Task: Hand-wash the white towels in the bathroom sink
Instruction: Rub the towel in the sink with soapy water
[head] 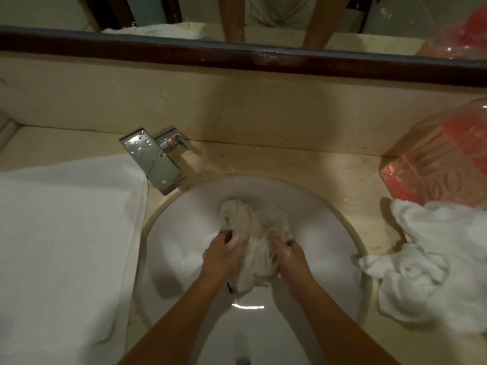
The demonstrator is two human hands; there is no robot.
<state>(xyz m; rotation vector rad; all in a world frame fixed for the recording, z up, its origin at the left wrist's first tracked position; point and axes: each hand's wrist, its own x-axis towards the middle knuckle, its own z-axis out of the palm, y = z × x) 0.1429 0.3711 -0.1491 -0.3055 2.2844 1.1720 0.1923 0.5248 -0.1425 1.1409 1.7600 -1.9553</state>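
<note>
A chrome faucet [155, 159] stands at the back-left rim of the sink [184, 233]. A flat white towel [66, 233] covers the worktop's [290, 159] left side. A crumpled towel [432, 259] and a pink container [434, 167] sit at its right edge. In the basin, the wet towel [253, 233] lies bunched, its long axis running back to front. 2 hands clutch it: the left hand [224, 256] and the right hand [290, 262], fingers curled into the cloth.

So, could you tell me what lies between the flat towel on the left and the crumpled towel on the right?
The head view shows the sink between them, where the left hand and right hand grip a bunched towel.
</note>
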